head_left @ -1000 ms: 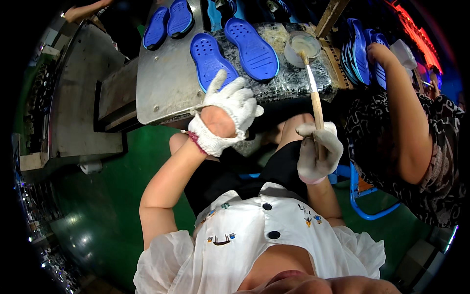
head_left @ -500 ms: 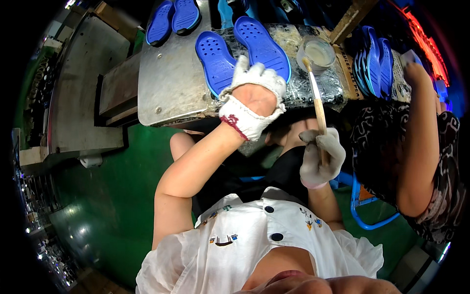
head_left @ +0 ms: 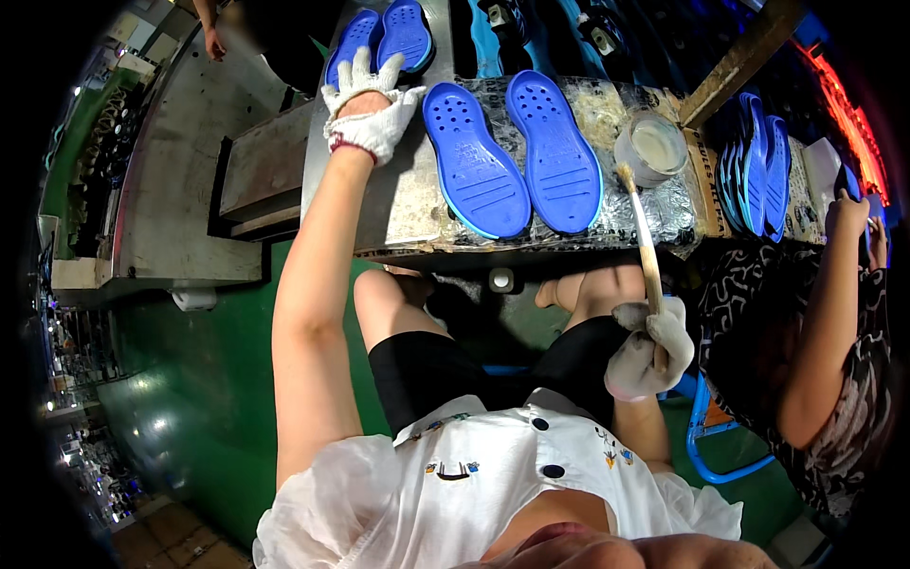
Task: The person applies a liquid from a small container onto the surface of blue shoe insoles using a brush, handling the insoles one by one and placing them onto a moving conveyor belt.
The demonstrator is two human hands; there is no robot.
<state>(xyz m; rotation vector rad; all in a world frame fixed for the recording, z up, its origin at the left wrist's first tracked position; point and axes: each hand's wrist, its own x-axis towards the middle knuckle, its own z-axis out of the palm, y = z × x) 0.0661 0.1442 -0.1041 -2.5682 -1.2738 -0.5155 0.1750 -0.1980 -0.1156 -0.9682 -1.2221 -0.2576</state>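
Note:
My left hand (head_left: pixel 372 114), in a white knit glove with cut-away fingers and a bare patch on its back, reaches out with fingers spread. Its fingertips are at the near edge of a far-left pair of blue shoe soles, the left sole (head_left: pixel 356 40) and the right sole (head_left: pixel 406 36); I cannot tell whether they touch. Closed round the wooden handle of a brush (head_left: pixel 644 232), my gloved right hand (head_left: pixel 652 349) stays low, near my lap. The bristles point toward a clear tub (head_left: pixel 652 149) of whitish liquid. Two more blue soles, one left (head_left: pixel 477 163) and one right (head_left: pixel 557 152), lie side by side before me.
The soles lie on a worn bench (head_left: pixel 431 226) partly covered with plastic film. A wooden post (head_left: pixel 739 66) rises behind the tub. Upright blue soles (head_left: pixel 758 175) stand at the right, by a co-worker's arm (head_left: pixel 823 351). A metal cabinet (head_left: pixel 175 190) stands left.
My left hand has left the near pair of soles and stretched to the far left, fingers spreading. My right hand still holds the brush low. The whole view has shifted somewhat.

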